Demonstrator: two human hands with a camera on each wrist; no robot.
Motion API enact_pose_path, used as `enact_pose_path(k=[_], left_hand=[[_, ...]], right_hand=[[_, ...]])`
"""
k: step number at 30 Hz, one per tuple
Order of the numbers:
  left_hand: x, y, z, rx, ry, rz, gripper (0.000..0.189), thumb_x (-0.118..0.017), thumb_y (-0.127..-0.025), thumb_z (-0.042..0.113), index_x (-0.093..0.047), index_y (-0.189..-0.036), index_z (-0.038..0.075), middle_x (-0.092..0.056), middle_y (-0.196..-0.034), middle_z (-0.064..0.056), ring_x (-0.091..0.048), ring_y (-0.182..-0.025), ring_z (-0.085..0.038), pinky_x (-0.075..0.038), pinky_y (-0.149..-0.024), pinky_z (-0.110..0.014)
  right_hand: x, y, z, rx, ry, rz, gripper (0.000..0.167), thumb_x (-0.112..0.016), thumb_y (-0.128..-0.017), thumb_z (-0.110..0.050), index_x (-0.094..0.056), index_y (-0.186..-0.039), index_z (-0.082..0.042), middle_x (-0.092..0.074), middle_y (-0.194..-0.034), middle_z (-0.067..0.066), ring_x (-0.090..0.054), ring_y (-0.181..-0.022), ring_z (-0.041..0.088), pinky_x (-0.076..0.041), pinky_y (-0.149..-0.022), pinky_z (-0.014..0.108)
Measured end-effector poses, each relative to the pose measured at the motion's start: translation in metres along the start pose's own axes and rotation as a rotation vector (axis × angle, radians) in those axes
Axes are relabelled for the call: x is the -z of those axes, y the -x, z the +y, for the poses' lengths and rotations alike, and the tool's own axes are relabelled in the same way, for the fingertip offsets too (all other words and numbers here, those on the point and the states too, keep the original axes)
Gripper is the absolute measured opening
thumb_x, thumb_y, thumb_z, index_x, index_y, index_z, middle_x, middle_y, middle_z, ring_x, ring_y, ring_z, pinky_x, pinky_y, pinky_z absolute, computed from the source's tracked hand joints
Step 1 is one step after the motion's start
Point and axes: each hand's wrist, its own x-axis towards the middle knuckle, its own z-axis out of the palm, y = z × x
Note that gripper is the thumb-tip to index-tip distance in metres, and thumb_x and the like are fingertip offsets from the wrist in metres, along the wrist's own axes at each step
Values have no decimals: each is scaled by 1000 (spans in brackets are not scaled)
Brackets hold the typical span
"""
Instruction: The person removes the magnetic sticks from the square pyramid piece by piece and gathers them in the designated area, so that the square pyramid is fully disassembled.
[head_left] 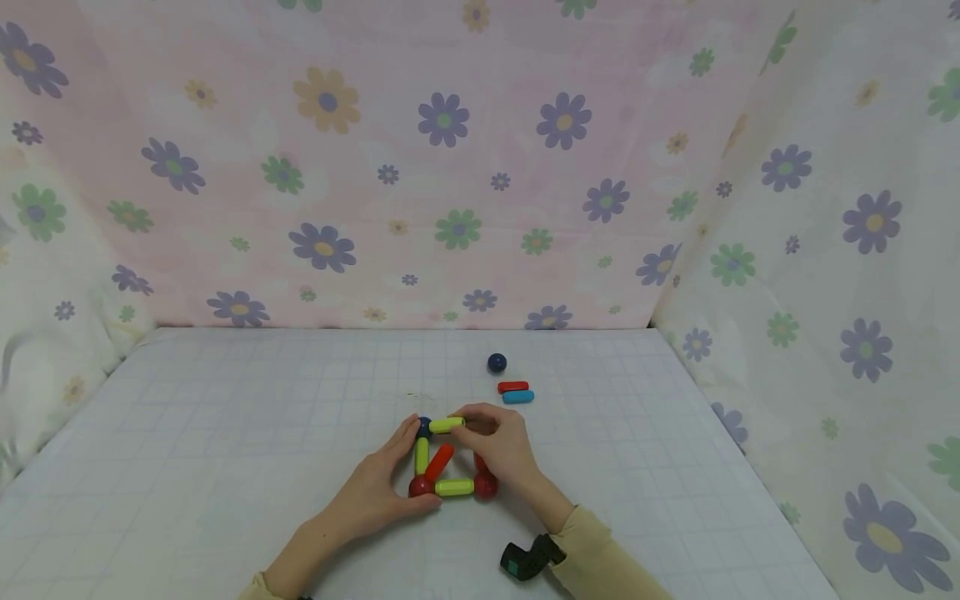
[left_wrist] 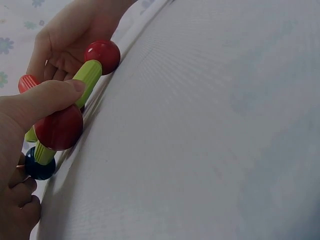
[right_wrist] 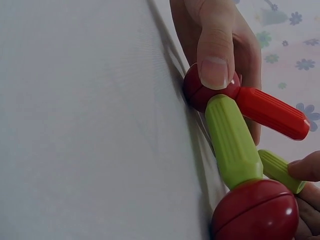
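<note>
A partly built frame of ball-and-rod construction pieces lies on the white table. Its near side is a lime-green rod between a left red ball and a right red ball. Another lime rod runs from the left ball to a dark blue ball. A red rod slants up from the left red ball. My left hand holds the frame's left side, thumb at the red ball, fingers by the blue one. With thumb and fingers, my right hand pinches a lime rod at the blue ball.
Beyond the hands lie a loose dark blue ball, a red rod and a light blue rod. A black device sits at the right wrist. Flowered cloth hangs behind the table and along its sides.
</note>
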Motion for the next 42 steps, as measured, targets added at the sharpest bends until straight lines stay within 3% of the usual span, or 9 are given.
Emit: enact_pose_path(k=[11,18,26,33,42], left_hand=[[2,0,1,0,1,-5,109,-83,-75,54,-25,-160,17,-24,-166,-2,-29,-150,-28,-32,-115,-61],[3,0,2,33,2,-19,109,-82,-74,59,-25,-160,22,-23,-166,4,-28,-151,-27,-31,-115,-62],[4,-1,-1,17,6,-18,105,-76,-77,63,-27,-159,19,-23,-166,6,-26,-152,-23,-30,-117,-59],[4,-3,-3,19,8,-23,102,-77,-78,60,-27,-159,23,-23,-165,10,-25,-152,-20,-30,-117,-60],[3,-2,0,22,2,-33,100,-79,-77,56,-29,-159,25,-27,-164,10,-28,-151,-21,-35,-114,-60]], right_hand=[[2,-2,0,-22,-34,-15,22,-72,-91,-7,-72,-112,0,-74,-110,16,-74,-97,25,-58,-85,24],[1,-12,29,-69,-66,-16,24,-74,-90,-12,-73,-113,-8,-73,-112,9,-72,-102,21,-58,-90,30],[7,-10,31,-78,-99,-56,29,-75,-90,-21,-72,-116,-9,-72,-115,8,-71,-103,20,-58,-92,31],[24,-5,31,-106,-95,-7,30,-76,-89,-21,-72,-116,-8,-72,-111,5,-69,-102,18,-57,-89,26],[51,8,33,-157,-185,67,30,-74,-90,-15,-70,-118,-3,-72,-111,13,-70,-98,20,-58,-89,27]])
